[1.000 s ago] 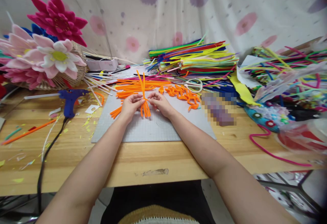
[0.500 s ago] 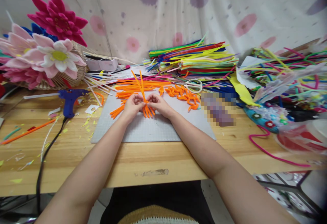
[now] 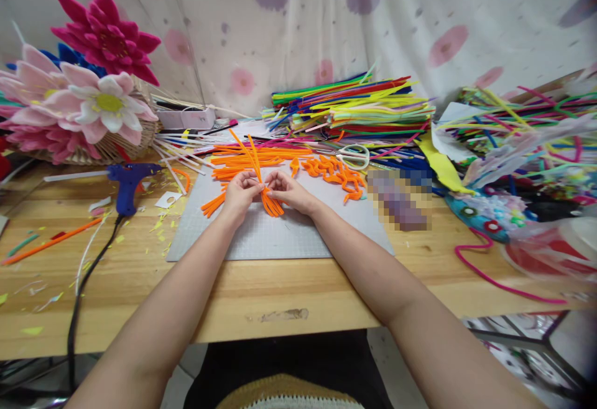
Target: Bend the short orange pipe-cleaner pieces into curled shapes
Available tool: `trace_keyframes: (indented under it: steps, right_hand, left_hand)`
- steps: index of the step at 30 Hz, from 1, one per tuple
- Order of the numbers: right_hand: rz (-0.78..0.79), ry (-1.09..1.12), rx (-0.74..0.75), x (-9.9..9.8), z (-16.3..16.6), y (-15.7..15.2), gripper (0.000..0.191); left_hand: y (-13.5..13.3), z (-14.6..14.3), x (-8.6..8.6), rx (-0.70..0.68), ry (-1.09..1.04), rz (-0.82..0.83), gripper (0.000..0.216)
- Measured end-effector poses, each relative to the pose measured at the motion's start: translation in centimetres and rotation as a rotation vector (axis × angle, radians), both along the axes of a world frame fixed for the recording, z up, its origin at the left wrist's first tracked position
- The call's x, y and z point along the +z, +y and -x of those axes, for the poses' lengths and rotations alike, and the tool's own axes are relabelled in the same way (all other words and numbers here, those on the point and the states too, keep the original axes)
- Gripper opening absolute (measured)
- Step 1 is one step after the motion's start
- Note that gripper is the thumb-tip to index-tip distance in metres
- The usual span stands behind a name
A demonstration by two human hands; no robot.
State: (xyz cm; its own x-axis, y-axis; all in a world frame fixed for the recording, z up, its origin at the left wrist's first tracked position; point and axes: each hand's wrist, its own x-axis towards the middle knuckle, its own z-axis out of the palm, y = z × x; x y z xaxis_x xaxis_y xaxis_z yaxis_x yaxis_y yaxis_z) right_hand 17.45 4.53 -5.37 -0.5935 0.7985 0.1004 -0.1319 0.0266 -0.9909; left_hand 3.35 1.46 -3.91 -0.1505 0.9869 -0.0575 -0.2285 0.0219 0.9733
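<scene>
A small bundle of orange pipe cleaners [image 3: 272,206] is pinched at its middle between my two hands, its ends fanning out above and below. My left hand [image 3: 241,194] grips it from the left. From the right, my right hand [image 3: 288,190] closes on the same spot, fingertips close to the left ones. Under them lies a grey cutting mat [image 3: 280,241]. Straight orange pipe cleaners [image 3: 224,174] are spread behind and left of my left hand. Bent, wavy orange pieces [image 3: 333,173] lie on the mat to the right.
A blue glue gun [image 3: 127,188] with a black cord rests at left among scraps. Felt flowers [image 3: 105,101] stand behind it. Stacked coloured pipe cleaners [image 3: 354,107] fill the back, with pale-handled scissors [image 3: 353,156] in front. A pink pipe cleaner [image 3: 504,283] curls near the right edge.
The bundle has tilted, its upper ends swinging left and its lower ends slightly right. Both hands still pinch it in nearly the same place.
</scene>
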Motion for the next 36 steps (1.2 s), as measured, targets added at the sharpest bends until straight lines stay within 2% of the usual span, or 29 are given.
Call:
trace_keyframes:
  steps: [4,7,13,21,27,32,36]
  right_hand:
    - [0.007,-0.012,-0.011,-0.1,0.4,-0.1,0.036]
    - [0.001,-0.037,-0.08,-0.2,0.8,-0.2,0.034]
    - [0.02,-0.093,-0.102,-0.1,0.8,-0.2,0.033]
    - [0.049,-0.063,-0.082,0.3,0.3,-0.4,0.031]
    - [0.062,-0.013,-0.121,0.3,0.1,-0.3,0.034]
    - [0.07,-0.004,-0.039,0.6,-0.2,-0.3,0.032]
    - [0.067,-0.015,-0.001,0.7,-0.4,-0.3,0.031]
  left_hand:
    - [0.2,-0.2,-0.2,0.096,0.029,-0.078,0.041]
    - [0.3,-0.1,-0.1,0.131,0.027,-0.06,0.043]
    - [0.0,0.1,0.3,-0.056,0.029,0.049,0.046]
    - [0.0,0.3,0.5,-0.077,-0.013,0.055,0.04]
    - [0.0,0.6,0.2,-0.084,0.023,0.058,0.04]
    - [-0.1,0.5,0.4,-0.211,-0.064,0.074,0.037]
    - [-0.2,0.4,0.4,-0.219,-0.057,0.075,0.033]
